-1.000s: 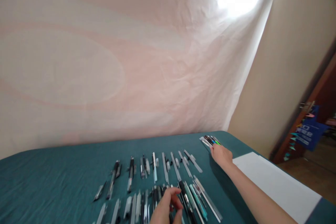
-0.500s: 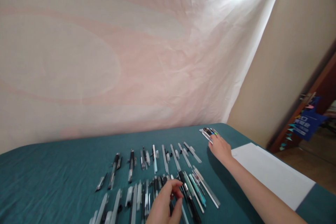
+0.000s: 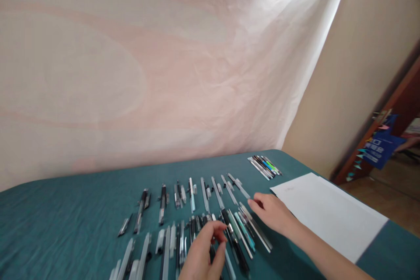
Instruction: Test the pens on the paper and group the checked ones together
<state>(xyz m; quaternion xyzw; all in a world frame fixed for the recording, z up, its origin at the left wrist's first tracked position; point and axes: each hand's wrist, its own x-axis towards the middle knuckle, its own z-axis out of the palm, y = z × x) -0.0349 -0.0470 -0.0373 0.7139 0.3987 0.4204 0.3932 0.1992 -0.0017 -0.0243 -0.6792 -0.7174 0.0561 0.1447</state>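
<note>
My left hand (image 3: 206, 251) is above the near row of pens, its thumb and fingers curved with a gap between the tips. I see nothing held in it. Dark pens (image 3: 235, 245) lie just beyond its fingers. My right hand (image 3: 274, 212) is low over the cloth, fingers bent and slightly apart, beside the lower end of a clear pen (image 3: 239, 186) in the far row. Whether it touches that pen I cannot tell. A white pen (image 3: 257, 232) and a turquoise pen (image 3: 245, 232) lie left of its wrist.
A group of slim black, white, blue and green sticks (image 3: 265, 167) lies at the far right. White paper sheets (image 3: 331, 214) cover the right side of the green tablecloth (image 3: 65, 223). Several pens with separate caps form a back row. A pale curtain (image 3: 197, 74) hangs behind the table.
My right hand has left the group of slim sticks and come nearer, beside the back row's right end. That group is now uncovered. My left hand has stayed almost in place.
</note>
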